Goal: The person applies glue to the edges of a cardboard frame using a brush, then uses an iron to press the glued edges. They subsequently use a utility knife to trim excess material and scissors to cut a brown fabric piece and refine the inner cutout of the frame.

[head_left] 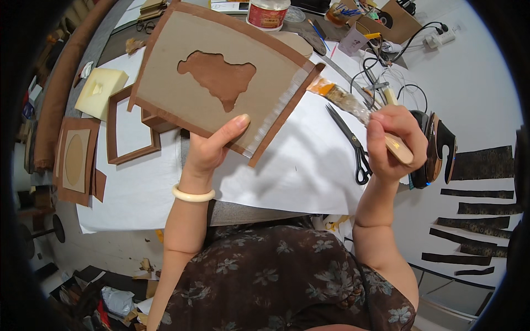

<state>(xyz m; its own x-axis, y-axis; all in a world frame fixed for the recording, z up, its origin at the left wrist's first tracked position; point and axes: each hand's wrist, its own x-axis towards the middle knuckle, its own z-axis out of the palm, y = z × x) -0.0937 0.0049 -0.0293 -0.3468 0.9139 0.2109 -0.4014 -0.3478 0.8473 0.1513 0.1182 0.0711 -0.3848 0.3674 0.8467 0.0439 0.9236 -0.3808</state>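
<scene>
My left hand (212,143) holds a grey-beige board (160,60) up over the table by its near edge, thumb on top. Brown fabric borders the board, and an irregular cutout in its middle shows brown material (221,77). Along its right side runs a wet-looking whitish strip (279,113), beside a fabric flap that stands out past the board's edge. In my right hand (400,140) is a flat brush (345,102) with a wooden handle, gripped between thumb and fingers. Its glue-crusted, orange-stained head points at the board's upper right corner; whether they touch I cannot tell.
White paper (248,190) covers the table. Black scissors (345,127) lie near my right hand, with an iron (441,149) beyond. Leftward are a brown open frame (132,156), a foam block (99,105) and a smaller panel (80,160). A tub (268,15) stands at the back.
</scene>
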